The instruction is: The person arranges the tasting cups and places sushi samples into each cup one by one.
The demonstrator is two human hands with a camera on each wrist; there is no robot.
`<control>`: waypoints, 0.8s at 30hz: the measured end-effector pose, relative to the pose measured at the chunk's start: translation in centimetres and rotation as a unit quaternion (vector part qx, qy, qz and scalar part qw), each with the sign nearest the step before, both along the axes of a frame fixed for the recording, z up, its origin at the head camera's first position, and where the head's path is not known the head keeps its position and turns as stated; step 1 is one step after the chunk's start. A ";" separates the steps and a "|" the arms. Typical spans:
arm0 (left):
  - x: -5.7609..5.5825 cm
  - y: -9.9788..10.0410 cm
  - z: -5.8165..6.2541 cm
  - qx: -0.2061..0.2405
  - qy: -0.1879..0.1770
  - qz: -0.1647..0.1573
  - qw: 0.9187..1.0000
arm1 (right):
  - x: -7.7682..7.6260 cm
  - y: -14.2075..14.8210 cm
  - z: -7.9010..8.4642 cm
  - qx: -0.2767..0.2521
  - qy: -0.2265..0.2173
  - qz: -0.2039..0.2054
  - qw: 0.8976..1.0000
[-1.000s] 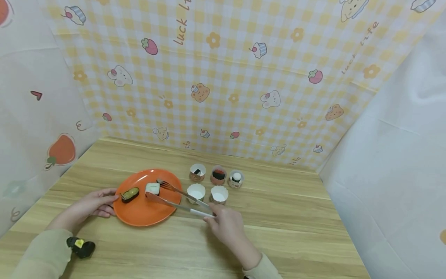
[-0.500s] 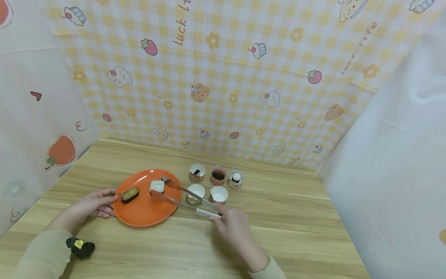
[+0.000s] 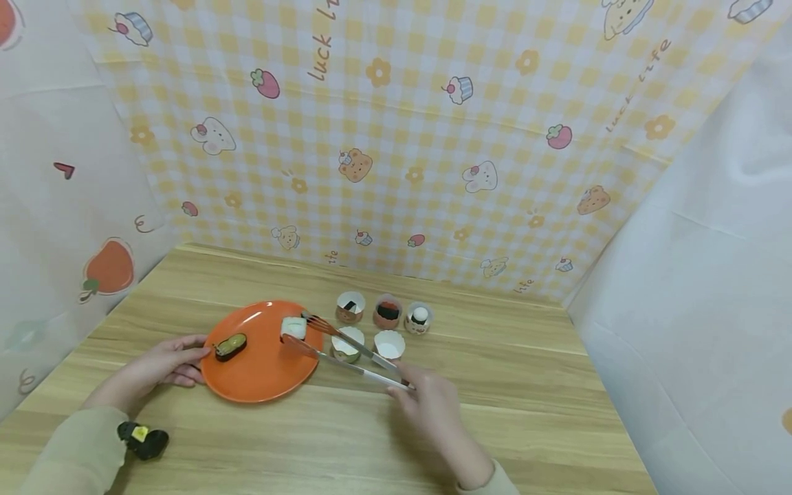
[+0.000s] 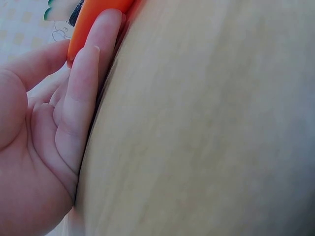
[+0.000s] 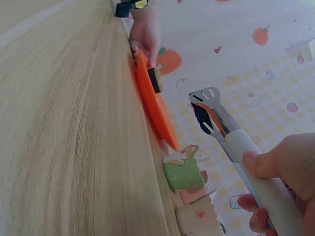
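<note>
My left hand (image 3: 163,364) pinches the left rim of an orange plate (image 3: 262,381), thumb above and fingers beneath. My right hand (image 3: 433,405) grips metal tongs (image 3: 365,371) by their white-sleeved handles. Between the tong tips is a piece of toy sushi (image 3: 293,328) with a pale white-green top, over the right part of the plate; the right wrist view shows its dark side (image 5: 201,115) raised clear of the plate. Another sushi piece (image 3: 231,346), brownish-yellow on a black base, lies at the plate's left.
Right of the plate stand several paper cups. Back ones hold a black-and-white piece (image 3: 350,306), a red-topped piece (image 3: 388,311) and a white-topped piece (image 3: 420,315). White insides show in the front left cup (image 3: 351,335) and front right cup (image 3: 389,342). A patterned cloth (image 3: 402,137) hangs behind.
My right hand and the tongs have moved right, carrying the pale-topped sushi from the plate's middle toward its right edge. My left hand and the plate stay in place.
</note>
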State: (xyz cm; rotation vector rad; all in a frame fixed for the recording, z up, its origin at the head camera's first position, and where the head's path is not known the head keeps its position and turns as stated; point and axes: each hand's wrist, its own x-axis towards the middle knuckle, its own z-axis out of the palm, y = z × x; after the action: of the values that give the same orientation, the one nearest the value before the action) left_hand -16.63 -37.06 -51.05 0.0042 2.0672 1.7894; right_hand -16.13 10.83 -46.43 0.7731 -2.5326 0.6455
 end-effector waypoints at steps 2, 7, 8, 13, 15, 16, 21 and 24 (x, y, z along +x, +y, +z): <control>0.0 0.0 0.0 0.000 0.003 -0.001 1.000 | 0.1 0.3 0.1 0.000 0.001 -0.007 1.000; 0.2 0.1 0.0 -0.001 0.008 -0.004 1.000 | 0.1 1.0 0.4 0.000 -0.005 -0.019 1.000; 0.2 0.1 0.0 -0.001 0.008 -0.004 1.000 | 0.1 1.1 0.5 0.001 -0.005 -0.021 1.000; 0.2 0.1 0.2 -0.002 0.008 -0.001 1.000 | 0.2 1.7 0.8 -0.003 -0.004 -0.024 1.000; 0.2 0.2 0.2 -0.002 0.008 -0.001 1.000 | 0.3 1.9 0.9 -0.005 -0.003 -0.026 1.000; 0.3 0.2 0.3 -0.001 0.008 -0.001 1.000 | 0.3 2.0 0.9 -0.006 -0.003 -0.027 1.000; 0.3 0.1 0.4 -0.001 0.008 -0.004 1.000 | 0.4 2.8 0.7 -0.009 0.004 -0.035 0.999; 0.4 0.1 0.3 -0.004 0.008 -0.006 1.000 | 0.4 3.4 0.5 -0.011 0.005 -0.040 0.999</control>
State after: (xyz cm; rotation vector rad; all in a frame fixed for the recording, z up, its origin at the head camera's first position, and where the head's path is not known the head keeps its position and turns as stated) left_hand -16.27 -36.91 -50.80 0.0299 2.0816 1.7787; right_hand -15.75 14.26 -45.95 0.6620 -2.5283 0.6410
